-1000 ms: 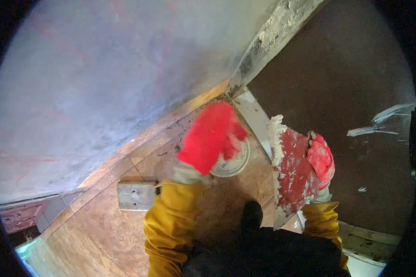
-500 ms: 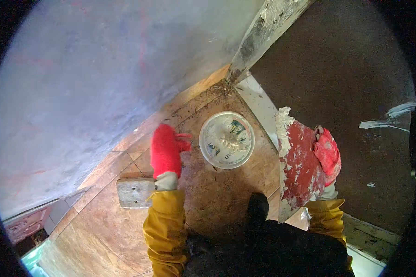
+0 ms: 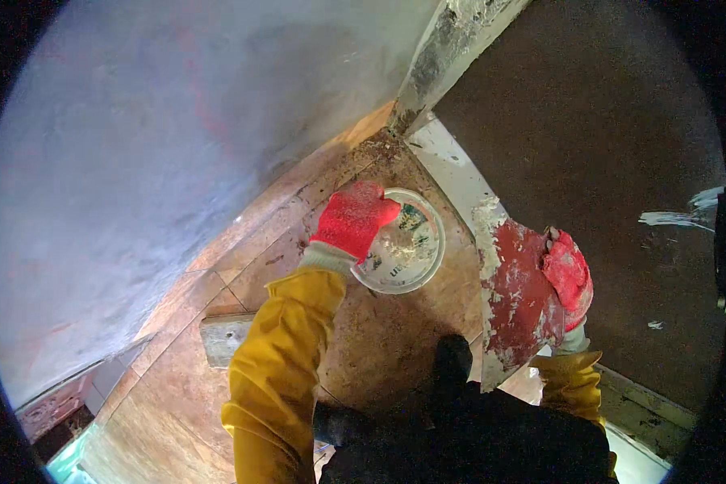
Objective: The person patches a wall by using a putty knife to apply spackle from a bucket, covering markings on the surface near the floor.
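Note:
My left hand (image 3: 355, 219), in a red knitted glove, is at the left rim of a round white plastic bucket (image 3: 415, 273). Its fingers are closed over the rim and hide that side. Whitish plaster and printed marks show within the bucket's circle. In my right hand (image 3: 567, 274), also red-gloved, is a dark red, plaster-smeared board (image 3: 518, 298), gripped by its right side. Thick pale plaster clings along the board's left edge. The board is tilted beside the bucket, apart from it.
A grey plastered wall (image 3: 153, 161) rises on the left, meeting brown floor tiles (image 3: 169, 411). A small wooden block (image 3: 222, 340) lies partly behind my left sleeve. To the right stands a dark brown panel (image 3: 589, 121) with white smears. A dark shoe (image 3: 453, 359) shows below the bucket.
My left hand has moved right and up from the floor beside the bucket to its rim, and its fingers have closed. My right hand and the board have barely shifted.

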Demonstrator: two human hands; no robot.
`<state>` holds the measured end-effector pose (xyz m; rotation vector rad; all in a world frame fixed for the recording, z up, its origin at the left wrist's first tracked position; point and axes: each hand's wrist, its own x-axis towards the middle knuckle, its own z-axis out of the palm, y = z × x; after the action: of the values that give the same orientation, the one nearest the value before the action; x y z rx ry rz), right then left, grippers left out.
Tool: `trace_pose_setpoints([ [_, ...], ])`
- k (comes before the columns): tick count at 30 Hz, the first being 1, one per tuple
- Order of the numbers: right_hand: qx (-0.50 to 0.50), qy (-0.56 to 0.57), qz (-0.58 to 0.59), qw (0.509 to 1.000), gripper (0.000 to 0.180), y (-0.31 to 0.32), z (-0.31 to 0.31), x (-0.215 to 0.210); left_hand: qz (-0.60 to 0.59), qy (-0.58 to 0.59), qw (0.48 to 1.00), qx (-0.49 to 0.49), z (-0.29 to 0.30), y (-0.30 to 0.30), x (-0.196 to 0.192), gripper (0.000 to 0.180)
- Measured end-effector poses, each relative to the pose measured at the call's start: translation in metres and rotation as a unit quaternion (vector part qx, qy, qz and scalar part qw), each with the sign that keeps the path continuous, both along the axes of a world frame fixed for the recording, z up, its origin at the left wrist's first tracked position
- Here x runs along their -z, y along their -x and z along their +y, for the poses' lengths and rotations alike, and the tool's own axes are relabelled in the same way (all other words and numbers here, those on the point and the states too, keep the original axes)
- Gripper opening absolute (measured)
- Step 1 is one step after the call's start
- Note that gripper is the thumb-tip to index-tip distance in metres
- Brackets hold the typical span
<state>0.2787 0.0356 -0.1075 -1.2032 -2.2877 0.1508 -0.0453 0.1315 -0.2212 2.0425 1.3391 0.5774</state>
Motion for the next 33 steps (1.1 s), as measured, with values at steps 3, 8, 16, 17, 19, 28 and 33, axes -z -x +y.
trace_pose_setpoints([
  [3, -0.003, 0.001, -0.001, 1.0, 0.032, -0.003, 0.001, 0.003, 0.06, -0.183, 0.974, 0.119, 0.006, -0.002, 0.014, 0.026],
  [8, 0.059, 0.168, 0.143, 0.974, 0.034, -0.011, -0.009, 0.014, 0.103, -0.017, 0.994, 0.039, 0.011, -0.019, 0.013, 0.018],
  [16, 0.01, 0.177, 0.144, 0.974, 0.034, -0.012, -0.007, 0.009, 0.13, -0.091, 0.973, -0.17, 0.011, 0.019, 0.016, 0.019],
  [17, 0.005, 0.157, 0.094, 0.983, 0.033, -0.012, -0.004, 0.009, 0.133, -0.099, 0.967, -0.194, 0.01, 0.022, 0.019, 0.022],
  [19, 0.021, 0.173, 0.08, 0.982, 0.033, -0.014, -0.005, 0.013, 0.161, -0.155, 0.958, -0.181, 0.004, 0.029, 0.022, 0.028],
  [28, 0.043, 0.255, 0.219, 0.941, 0.037, -0.007, 0.0, 0.011, 0.001, 0.063, 0.978, -0.201, -0.025, 0.012, -0.007, 0.018],
  [33, -0.064, -0.122, -0.007, 0.99, 0.03, 0.013, 0.019, 0.001, 0.012, -0.042, 0.985, -0.168, -0.056, 0.007, -0.011, 0.021],
])
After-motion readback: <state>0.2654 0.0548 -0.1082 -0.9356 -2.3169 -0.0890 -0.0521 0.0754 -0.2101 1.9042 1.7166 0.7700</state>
